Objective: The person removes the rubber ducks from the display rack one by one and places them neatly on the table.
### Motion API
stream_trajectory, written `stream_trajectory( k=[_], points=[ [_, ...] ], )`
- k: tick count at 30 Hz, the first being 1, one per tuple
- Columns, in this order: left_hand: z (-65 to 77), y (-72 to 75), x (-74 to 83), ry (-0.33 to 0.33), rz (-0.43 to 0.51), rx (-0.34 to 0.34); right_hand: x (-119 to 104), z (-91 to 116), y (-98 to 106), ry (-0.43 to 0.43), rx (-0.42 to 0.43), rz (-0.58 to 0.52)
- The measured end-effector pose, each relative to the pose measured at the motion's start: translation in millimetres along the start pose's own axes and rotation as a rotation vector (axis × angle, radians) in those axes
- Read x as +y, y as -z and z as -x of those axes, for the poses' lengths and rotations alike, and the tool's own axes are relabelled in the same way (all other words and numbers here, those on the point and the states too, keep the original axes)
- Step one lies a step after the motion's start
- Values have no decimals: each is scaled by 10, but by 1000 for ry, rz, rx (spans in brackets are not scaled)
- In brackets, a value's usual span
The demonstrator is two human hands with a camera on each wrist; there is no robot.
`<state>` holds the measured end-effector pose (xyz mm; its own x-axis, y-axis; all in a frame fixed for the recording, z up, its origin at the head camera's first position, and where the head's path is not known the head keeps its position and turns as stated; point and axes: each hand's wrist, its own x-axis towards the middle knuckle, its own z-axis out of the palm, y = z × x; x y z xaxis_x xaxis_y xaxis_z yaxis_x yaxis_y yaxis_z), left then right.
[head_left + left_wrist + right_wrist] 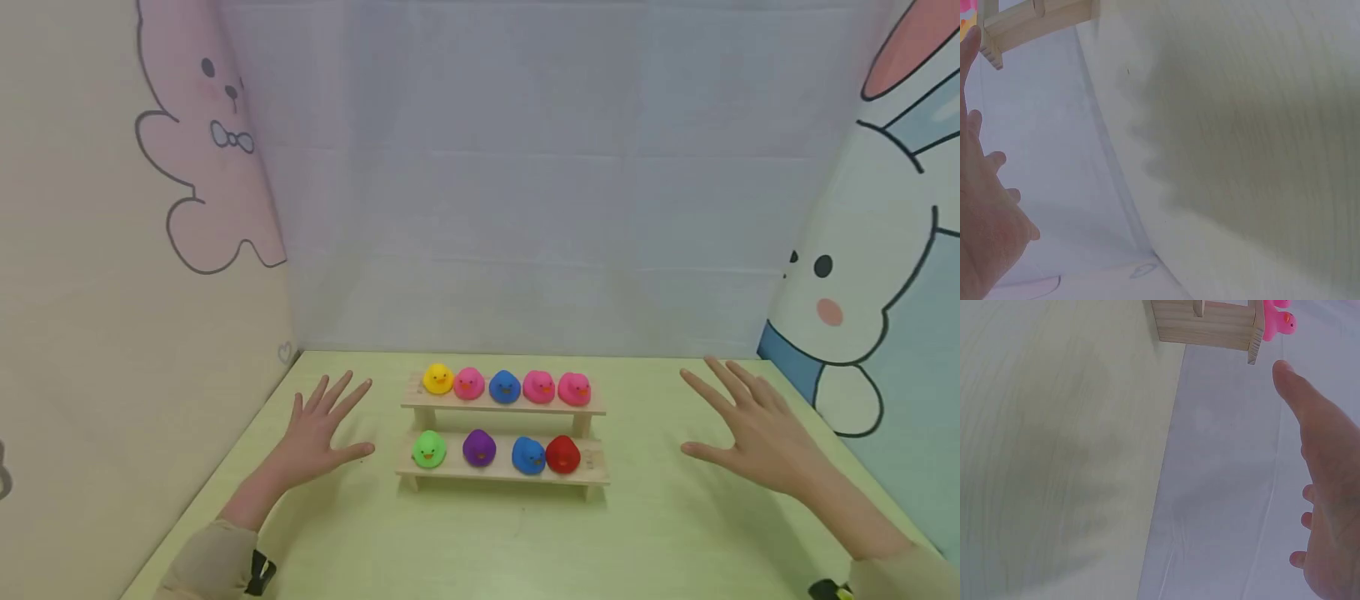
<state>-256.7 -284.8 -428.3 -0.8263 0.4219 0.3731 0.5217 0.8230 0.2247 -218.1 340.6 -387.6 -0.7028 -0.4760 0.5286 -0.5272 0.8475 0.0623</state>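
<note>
My left hand (316, 439) hovers over the table to the left of a two-step wooden rack, fingers spread and holding nothing. On the other side, my right hand (759, 431) is likewise spread and bare above the table. The upper shelf (502, 406) carries a yellow rubber duck (438, 379), a pink duck (468, 383), a blue duck (505, 387) and two more pink ducks, one at the right end (574, 389). Along the lower shelf (502, 473) sit a green duck (429, 449), a purple duck (479, 448), a blue duck (528, 456) and a red duck (563, 454).
The pale yellow-green table (480, 542) ends at a plain cloth backdrop (525, 183). Printed cloth walls stand at both sides, with a pink animal (202, 167) on the left and a white rabbit (862, 250) on the right. Hand shadows fall on the tabletop.
</note>
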Motion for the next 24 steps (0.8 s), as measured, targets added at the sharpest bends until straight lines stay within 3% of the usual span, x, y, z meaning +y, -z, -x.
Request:
stream_trajectory(
  k=[9,19,24],
  points=[
    [17,-192,107,3,197,-25,-116,-254,-5,31,25,-13],
    [88,-317,251,96,504,-110,-291,-525,-33,25,46,-50],
    [105,-392,295,154,669,-174,-419,-664,-63,17,61,-140]
  ],
)
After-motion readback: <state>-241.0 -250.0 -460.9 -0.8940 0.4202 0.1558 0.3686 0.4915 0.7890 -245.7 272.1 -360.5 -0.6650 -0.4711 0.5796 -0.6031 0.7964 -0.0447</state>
